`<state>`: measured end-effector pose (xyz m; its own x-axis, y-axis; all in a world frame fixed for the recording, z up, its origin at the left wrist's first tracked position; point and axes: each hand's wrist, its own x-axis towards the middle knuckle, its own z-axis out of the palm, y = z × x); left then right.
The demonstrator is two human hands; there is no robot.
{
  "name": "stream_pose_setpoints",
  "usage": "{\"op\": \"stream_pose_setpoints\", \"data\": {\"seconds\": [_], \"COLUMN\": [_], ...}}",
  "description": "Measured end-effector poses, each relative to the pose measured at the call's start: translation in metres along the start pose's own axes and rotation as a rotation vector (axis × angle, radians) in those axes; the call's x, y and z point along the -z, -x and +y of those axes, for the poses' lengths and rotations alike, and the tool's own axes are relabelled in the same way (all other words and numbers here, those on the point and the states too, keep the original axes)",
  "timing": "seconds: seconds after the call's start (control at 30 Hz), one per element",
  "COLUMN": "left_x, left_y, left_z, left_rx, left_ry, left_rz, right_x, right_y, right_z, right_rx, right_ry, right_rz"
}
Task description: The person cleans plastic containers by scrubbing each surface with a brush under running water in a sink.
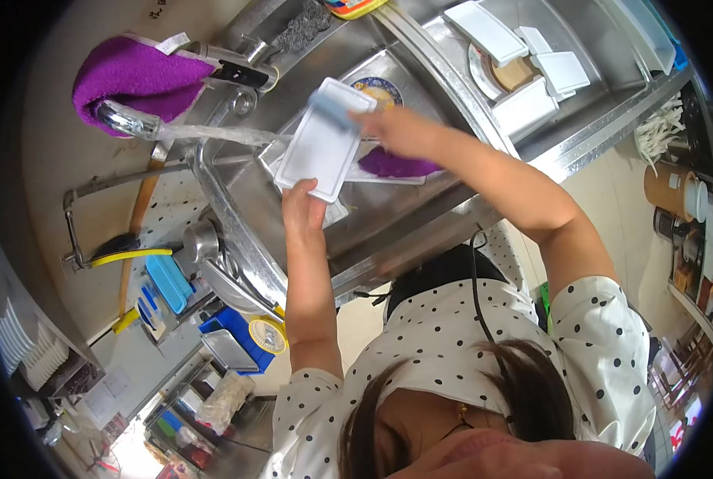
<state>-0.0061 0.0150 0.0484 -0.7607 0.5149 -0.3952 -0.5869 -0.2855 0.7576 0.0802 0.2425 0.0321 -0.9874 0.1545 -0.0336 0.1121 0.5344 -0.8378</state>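
Observation:
My left hand (302, 206) grips the lower end of a white rectangular lid (318, 152), tilted above the sink basin. My right hand (398, 132) is closed on a light blue sponge (334, 110), blurred by motion, which lies against the upper part of the lid. Running water (225, 134) streams from the faucet (129, 120) towards the lid's left edge. Below my right hand, a purple cloth (395, 163) lies in the basin. A blue-patterned plate (382, 86) shows behind the lid, partly hidden.
The right-hand basin (612, 88) holds several white rectangular pieces (484, 32) and a round bowl (483, 70). Another purple cloth (133, 76) drapes over the faucet. A steel scouring pad (305, 25) sits at the back ledge. Metal pans (233, 275) stand left of the sink.

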Motion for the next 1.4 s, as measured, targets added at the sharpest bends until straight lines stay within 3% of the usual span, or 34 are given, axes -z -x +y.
{"op": "stream_pose_setpoints", "data": {"seconds": [0.03, 0.07, 0.17, 0.2, 0.37, 0.5, 0.57, 0.63, 0.7, 0.77, 0.87, 0.97, 1.13, 1.23, 1.4], "left_x": [0.0, 0.0, -0.017, -0.022, -0.056, -0.105, -0.116, -0.128, -0.142, -0.145, -0.15, -0.159, -0.168, -0.173, -0.173], "left_y": [-0.003, 0.002, -0.002, -0.001, -0.015, -0.022, -0.034, -0.044, -0.045, -0.051, -0.064, -0.066, -0.075, -0.076, -0.075], "left_z": [0.0, 0.0, -0.004, -0.005, -0.005, 0.011, 0.009, 0.011, 0.02, 0.021, 0.021, 0.024, 0.017, 0.018, 0.023], "left_rx": [-0.018, -0.01, -0.032, -0.029, -0.079, -0.116, -0.104, -0.108, -0.111, -0.114, -0.15, -0.148, -0.143, -0.154, -0.155], "left_ry": [-0.009, -0.006, 0.12, 0.209, 0.499, 0.555, 0.612, 0.644, 0.652, 0.658, 0.636, 0.651, 0.665, 0.645, 0.655], "left_rz": [-0.006, 0.01, 0.007, 0.008, -0.19, -0.224, -0.219, -0.234, -0.208, -0.217, -0.222, -0.219, -0.31, -0.225, -0.269], "right_x": [0.018, 0.034, 0.051, 0.065, 0.192, 0.248, 0.257, 0.25, 0.239, 0.232, 0.225, 0.225, 0.221, 0.221, 0.217], "right_y": [-0.009, -0.01, -0.007, -0.009, -0.055, -0.135, -0.173, -0.221, -0.239, -0.258, -0.259, -0.277, -0.259, -0.261, -0.257], "right_z": [0.002, 0.001, -0.016, -0.017, -0.059, -0.104, -0.132, -0.124, -0.135, -0.125, -0.132, -0.107, -0.114, -0.118, -0.118], "right_rx": [-0.083, -0.253, -0.13, -0.029, 0.211, 0.193, 0.112, 0.24, 0.144, 0.196, 0.014, 0.057, 0.009, -0.006, -0.018], "right_ry": [0.029, 0.095, 0.211, 0.178, 0.316, 0.53, 0.585, 0.66, 0.731, 0.701, 0.625, 0.556, 0.619, 0.652, 0.653], "right_rz": [0.043, -0.068, 0.048, 0.178, 0.543, 0.519, 0.394, 0.481, 0.384, 0.345, 0.171, 0.232, 0.23, 0.256, 0.27]}}
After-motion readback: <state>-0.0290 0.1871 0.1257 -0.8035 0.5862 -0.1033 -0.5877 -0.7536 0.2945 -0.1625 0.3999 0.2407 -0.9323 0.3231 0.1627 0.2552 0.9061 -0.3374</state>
